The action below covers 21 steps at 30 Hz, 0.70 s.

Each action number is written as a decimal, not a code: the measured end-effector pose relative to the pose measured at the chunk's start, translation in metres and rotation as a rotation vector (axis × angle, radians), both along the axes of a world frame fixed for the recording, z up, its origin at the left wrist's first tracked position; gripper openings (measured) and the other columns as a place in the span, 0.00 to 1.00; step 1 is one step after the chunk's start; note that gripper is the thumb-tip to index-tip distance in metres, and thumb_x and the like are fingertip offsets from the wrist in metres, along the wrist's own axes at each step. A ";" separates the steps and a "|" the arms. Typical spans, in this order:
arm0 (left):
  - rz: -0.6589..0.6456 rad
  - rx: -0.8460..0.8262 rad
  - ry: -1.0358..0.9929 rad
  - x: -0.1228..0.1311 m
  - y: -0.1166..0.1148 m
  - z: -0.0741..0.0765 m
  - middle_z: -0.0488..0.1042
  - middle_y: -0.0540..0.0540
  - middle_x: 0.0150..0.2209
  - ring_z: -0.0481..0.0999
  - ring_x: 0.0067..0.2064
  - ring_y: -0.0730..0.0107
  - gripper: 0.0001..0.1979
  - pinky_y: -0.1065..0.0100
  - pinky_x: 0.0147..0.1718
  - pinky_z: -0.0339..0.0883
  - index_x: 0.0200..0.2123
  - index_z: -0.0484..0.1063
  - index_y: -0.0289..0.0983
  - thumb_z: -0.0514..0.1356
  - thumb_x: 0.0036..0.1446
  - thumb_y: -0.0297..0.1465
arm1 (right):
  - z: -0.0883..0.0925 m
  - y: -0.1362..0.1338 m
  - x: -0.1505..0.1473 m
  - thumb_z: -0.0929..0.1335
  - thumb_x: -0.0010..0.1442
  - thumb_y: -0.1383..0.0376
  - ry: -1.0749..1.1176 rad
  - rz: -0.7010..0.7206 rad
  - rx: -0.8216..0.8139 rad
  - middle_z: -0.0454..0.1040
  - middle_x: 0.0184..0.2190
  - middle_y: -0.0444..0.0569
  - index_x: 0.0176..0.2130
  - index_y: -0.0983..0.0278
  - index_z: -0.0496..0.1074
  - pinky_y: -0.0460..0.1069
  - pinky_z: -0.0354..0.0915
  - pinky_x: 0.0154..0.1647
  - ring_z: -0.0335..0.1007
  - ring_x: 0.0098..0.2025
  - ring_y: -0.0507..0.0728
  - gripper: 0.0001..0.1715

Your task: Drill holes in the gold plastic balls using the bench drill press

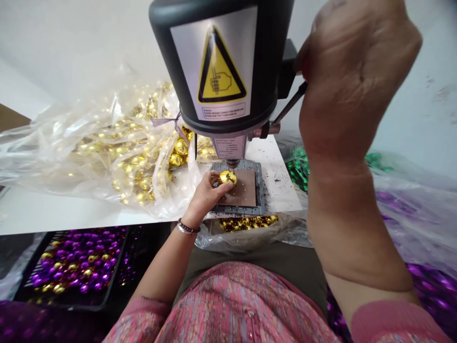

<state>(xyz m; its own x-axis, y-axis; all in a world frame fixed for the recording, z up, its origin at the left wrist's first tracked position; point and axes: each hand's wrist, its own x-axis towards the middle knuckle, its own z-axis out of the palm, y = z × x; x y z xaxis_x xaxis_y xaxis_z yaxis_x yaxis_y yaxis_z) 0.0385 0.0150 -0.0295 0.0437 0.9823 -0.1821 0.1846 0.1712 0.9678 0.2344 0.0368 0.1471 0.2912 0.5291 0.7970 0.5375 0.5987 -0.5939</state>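
Note:
A gold ball is pinched between the thumb and fingers of my left hand, just under the spindle tip of a black drill press. Beneath the ball lies a brown board on the grey metal base. High on the right, my right hand is closed on the press's lever; most of its fingers are hidden behind the back of the hand.
A clear plastic bag of gold balls lies on the white table at the left. A black crate of purple and gold balls stands low left. Gold pieces sit below the table edge. Green and purple balls are at the right.

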 end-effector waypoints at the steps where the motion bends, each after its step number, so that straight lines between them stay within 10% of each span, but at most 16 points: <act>1: 0.003 0.018 0.014 0.000 0.000 -0.001 0.77 0.46 0.38 0.74 0.34 0.73 0.25 0.72 0.32 0.68 0.44 0.68 0.36 0.73 0.46 0.38 | 0.002 0.006 0.001 0.58 0.66 0.64 0.020 -0.012 -0.031 0.57 0.24 0.37 0.28 0.59 0.55 0.45 0.55 0.39 0.60 0.28 0.43 0.13; 14: -0.186 0.206 0.447 0.013 -0.004 0.008 0.80 0.45 0.42 0.78 0.43 0.65 0.30 0.67 0.46 0.70 0.59 0.72 0.36 0.69 0.51 0.33 | 0.006 0.021 0.009 0.58 0.68 0.62 -0.013 0.015 -0.133 0.57 0.27 0.38 0.29 0.60 0.56 0.45 0.55 0.40 0.59 0.30 0.43 0.14; 21: -0.191 0.237 0.418 0.011 -0.004 0.001 0.80 0.46 0.44 0.78 0.43 0.63 0.28 0.66 0.46 0.70 0.57 0.74 0.40 0.69 0.52 0.36 | -0.011 -0.028 0.010 0.60 0.67 0.62 -0.142 0.088 0.042 0.56 0.24 0.39 0.29 0.62 0.58 0.43 0.56 0.36 0.55 0.28 0.43 0.14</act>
<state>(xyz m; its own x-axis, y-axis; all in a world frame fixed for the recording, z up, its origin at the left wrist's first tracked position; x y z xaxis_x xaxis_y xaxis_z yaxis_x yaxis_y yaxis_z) 0.0500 0.0105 -0.0289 0.1969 0.9804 0.0042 0.5705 -0.1180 0.8127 0.2448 0.0090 0.1366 0.1286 0.5133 0.8485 0.5588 0.6693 -0.4896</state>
